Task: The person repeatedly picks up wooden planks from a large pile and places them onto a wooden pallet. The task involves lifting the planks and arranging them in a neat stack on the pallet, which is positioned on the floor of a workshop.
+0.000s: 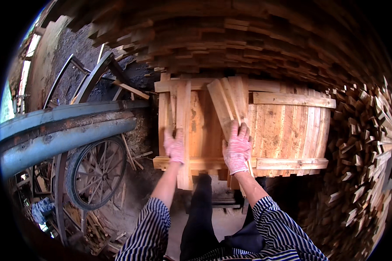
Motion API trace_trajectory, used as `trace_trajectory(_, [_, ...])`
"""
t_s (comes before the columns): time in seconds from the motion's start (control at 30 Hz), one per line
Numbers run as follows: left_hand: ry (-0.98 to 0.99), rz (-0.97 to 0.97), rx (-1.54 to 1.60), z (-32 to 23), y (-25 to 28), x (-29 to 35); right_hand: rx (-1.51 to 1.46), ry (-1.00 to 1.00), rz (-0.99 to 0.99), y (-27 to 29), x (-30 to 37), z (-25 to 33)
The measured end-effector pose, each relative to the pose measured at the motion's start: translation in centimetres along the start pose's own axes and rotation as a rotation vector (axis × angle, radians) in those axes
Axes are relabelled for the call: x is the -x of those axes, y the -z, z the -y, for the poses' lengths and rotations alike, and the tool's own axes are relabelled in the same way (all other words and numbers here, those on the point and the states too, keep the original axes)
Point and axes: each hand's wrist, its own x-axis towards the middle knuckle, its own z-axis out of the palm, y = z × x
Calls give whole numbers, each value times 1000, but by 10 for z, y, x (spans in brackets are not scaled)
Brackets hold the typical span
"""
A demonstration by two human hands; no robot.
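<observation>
My left hand (174,147), in a pink-and-white work glove, lies with its fingers stretched out along the left edge of an upright wooden slat (184,108). My right hand (237,150), gloved alike, grips the lower part of several loose wooden slats (228,98). These fan apart at their upper ends, the leftmost one tilted. Beneath both hands is a wooden panel of side-by-side boards (287,132); crosswise battens (292,163) run along its near and far edges. The fingers' undersides are hidden.
Stacked timber (248,41) rises beyond the panel, and a pile of cut wood ends (353,165) stands at the right. To the left are a blue metal beam (69,137), a spoked wheel (98,172) and wood scraps (96,228) on the floor.
</observation>
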Motion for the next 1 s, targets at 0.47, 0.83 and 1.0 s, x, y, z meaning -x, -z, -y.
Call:
trace_trajectory(0.47, [334, 24, -567, -39, 5, 7, -80, -317, 97, 3, -16, 10])
trace_trajectory(0.83, [283, 11, -420, -34, 53, -94, -194, -331, 130, 6, -13, 23])
trace_trajectory(1.0, [229, 137, -306, -27, 37, -99, -226, -235, 93, -35, 0, 78])
